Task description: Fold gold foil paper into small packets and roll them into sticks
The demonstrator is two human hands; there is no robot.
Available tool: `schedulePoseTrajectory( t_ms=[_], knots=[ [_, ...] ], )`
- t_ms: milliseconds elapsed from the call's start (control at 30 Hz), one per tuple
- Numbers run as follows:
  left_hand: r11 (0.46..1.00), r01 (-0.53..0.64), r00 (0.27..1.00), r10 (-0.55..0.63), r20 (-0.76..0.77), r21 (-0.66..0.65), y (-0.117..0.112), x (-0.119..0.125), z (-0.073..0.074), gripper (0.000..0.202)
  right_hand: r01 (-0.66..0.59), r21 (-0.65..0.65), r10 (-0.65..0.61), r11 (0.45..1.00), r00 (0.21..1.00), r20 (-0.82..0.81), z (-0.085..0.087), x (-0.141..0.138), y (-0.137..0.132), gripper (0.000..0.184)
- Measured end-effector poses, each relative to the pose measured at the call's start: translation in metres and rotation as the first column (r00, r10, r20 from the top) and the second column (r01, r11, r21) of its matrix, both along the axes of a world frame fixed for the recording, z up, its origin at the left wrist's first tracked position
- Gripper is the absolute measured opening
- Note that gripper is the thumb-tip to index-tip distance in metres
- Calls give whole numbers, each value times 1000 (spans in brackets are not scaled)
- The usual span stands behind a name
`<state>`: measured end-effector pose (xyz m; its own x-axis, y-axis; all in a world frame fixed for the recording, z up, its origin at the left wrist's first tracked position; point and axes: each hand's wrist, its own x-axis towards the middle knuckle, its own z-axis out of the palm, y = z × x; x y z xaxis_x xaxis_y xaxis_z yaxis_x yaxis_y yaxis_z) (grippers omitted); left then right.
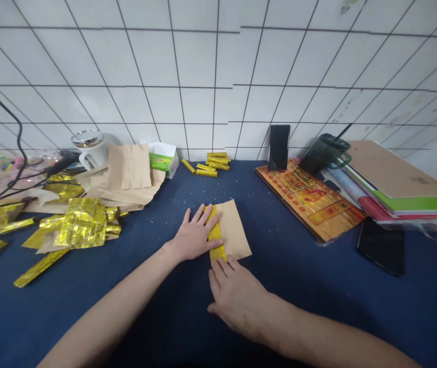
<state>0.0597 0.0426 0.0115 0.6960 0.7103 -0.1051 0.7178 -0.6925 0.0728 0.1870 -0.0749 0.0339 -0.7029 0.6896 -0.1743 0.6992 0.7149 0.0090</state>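
A sheet of brown paper (235, 230) lies on the dark blue table in front of me. Along its left side runs a strip of gold foil (215, 236). My left hand (194, 235) rests flat over the strip, fingers spread. At the near end of the foil, my right hand (237, 296) touches the paper with its fingertips, the fingers stretched out. Whether anything lies under the right fingers is hidden. Behind the sheet, near the wall, several small gold rolls (217, 161) are piled up.
Left are crumpled gold foil pieces (82, 223), stacked brown paper (129, 166), a white mug (93, 153), a green-and-white box (164, 159) and a black cable (19, 130). Right are a phone (278, 148) standing upright, an orange-gold printed pack (314, 199), a dark mug (323, 153), folders (402, 174) and a black device (381, 246).
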Motion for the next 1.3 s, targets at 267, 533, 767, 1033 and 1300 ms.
schedulePoseTrajectory(
  t_ms=[267, 533, 767, 1033, 1300],
  knots=[
    [991, -107, 993, 103, 50, 77, 16, 2, -8, 65, 6, 23, -5, 1000, 999, -34, -2, 0, -2, 59],
    [907, -212, 975, 169, 147, 363, -3, 16, 7, 55, 17, 12, -16, 1000, 999, -44, 5, 0, -2, 56],
    [963, -47, 995, 23, 94, 265, -17, 18, 14, 16, -2, -43, -7, 999, 977, -212, 11, -2, -5, 59],
    [975, 54, 996, -67, 53, 213, -21, 11, 20, 17, -238, -119, 163, 964, 882, -442, 7, -3, -4, 54],
    [984, 69, 998, -68, -11, 167, -26, 10, 28, 21, 114, 54, -86, 992, 923, -375, 30, 52, 39, 39]
  ],
)
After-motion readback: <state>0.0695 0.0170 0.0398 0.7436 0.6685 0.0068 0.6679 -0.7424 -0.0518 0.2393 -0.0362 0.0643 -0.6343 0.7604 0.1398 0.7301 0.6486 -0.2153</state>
